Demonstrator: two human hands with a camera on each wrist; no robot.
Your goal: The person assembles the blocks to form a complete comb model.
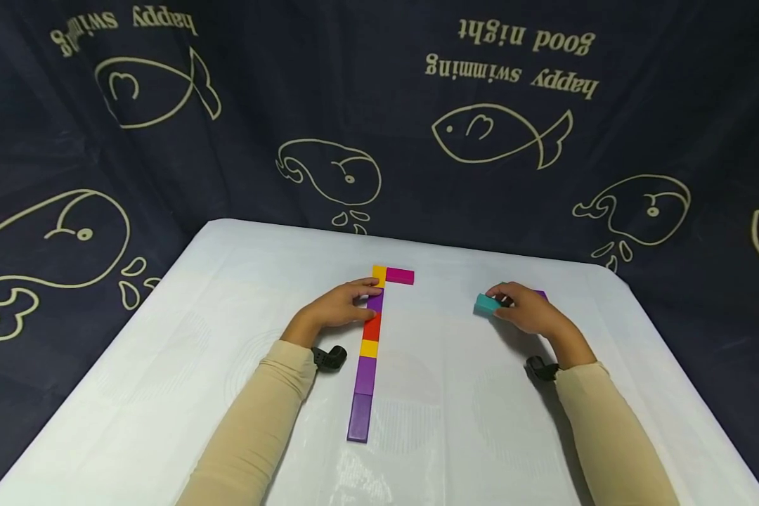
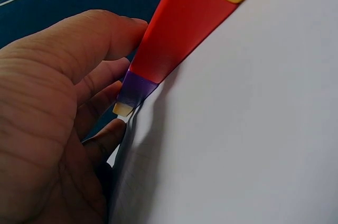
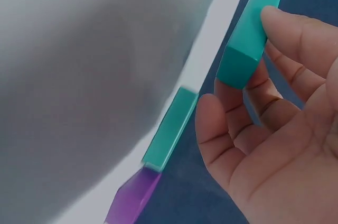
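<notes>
My right hand pinches a teal block between thumb and fingers, raised over the table's right side. Beneath it, a second teal block lies end to end with a purple block, as the right wrist view shows. My left hand rests along a straight row of blocks, its fingers loosely extended. The thumb is at the red block, and the fingertips lie by the far purple block and the far yellow block. A magenta block juts right from that end.
Nearer in the row come another yellow block and two purple ones, the nearest purple block forming its end. The white table has its far edge against a dark curtain printed with fish and whales.
</notes>
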